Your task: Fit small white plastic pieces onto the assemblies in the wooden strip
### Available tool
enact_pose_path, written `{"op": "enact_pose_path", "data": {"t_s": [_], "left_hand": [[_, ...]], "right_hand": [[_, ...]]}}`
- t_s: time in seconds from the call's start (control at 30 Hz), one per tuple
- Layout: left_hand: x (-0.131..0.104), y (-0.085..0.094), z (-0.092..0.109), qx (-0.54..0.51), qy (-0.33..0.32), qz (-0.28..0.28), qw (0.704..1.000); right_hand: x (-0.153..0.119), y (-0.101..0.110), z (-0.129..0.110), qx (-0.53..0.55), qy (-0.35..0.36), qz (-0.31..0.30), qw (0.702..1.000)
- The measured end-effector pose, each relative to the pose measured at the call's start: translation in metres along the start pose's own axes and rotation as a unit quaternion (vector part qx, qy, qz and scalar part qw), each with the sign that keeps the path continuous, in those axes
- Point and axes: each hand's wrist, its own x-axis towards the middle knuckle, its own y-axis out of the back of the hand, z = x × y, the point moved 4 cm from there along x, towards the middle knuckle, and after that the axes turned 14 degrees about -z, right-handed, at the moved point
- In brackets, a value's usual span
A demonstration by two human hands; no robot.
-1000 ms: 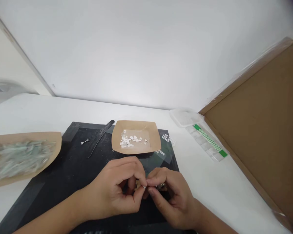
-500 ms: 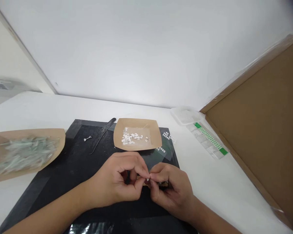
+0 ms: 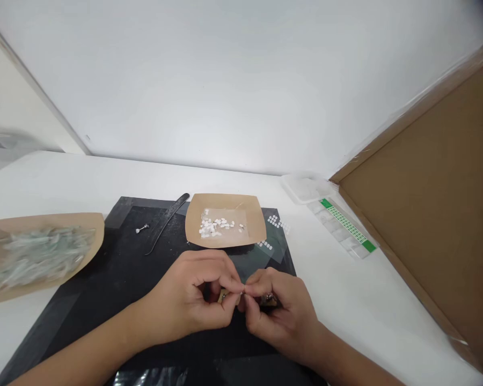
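Over the black mat (image 3: 100, 300), my left hand (image 3: 199, 295) has its thumb and index finger pinched together. The fingertips of my right hand (image 3: 284, 311) meet them in a pinch of their own. Whatever lies between the fingertips is tiny and mostly covered, so I cannot make it out. Partly hidden behind the hands is a small brown thing (image 3: 269, 302) with shiny metallic bits on it. Just beyond the hands sits a brown paper tray (image 3: 190, 230) with many small white pieces (image 3: 213, 228) inside.
A second paper tray (image 3: 99, 228) at left holds clear, greenish plastic packets (image 3: 44, 254). A black nail file (image 3: 167, 222) and a small metallic piece (image 3: 142, 228) lie on the mat. Sheets of white dots (image 3: 277, 221), a green-labelled clear strip (image 3: 346, 226), a plastic lid (image 3: 306, 187) and cardboard (image 3: 426, 203) are at right.
The two sets of fingertips have drawn slightly closer, and the small white bit that showed between them is now mostly covered. The view has shifted a little.
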Motion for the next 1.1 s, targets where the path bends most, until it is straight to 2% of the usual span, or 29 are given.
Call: {"op": "enact_pose_path", "data": {"t_s": [0.23,0.73,1.1], "left_hand": [[-0.002,-0.002,-0.002,0.009,0.063,0.002,0.998],[-0.002,-0.004,0.008,0.1,0.06,0.038,0.992],[0.0,-0.003,0.021,0.146,0.054,0.064,0.986]], "right_hand": [[-0.006,-0.01,0.011,0.128,-0.108,-0.055,0.984],[-0.007,-0.008,0.009,0.15,-0.129,-0.044,0.979],[-0.008,-0.014,0.009,0.251,-0.173,-0.052,0.951]]}}
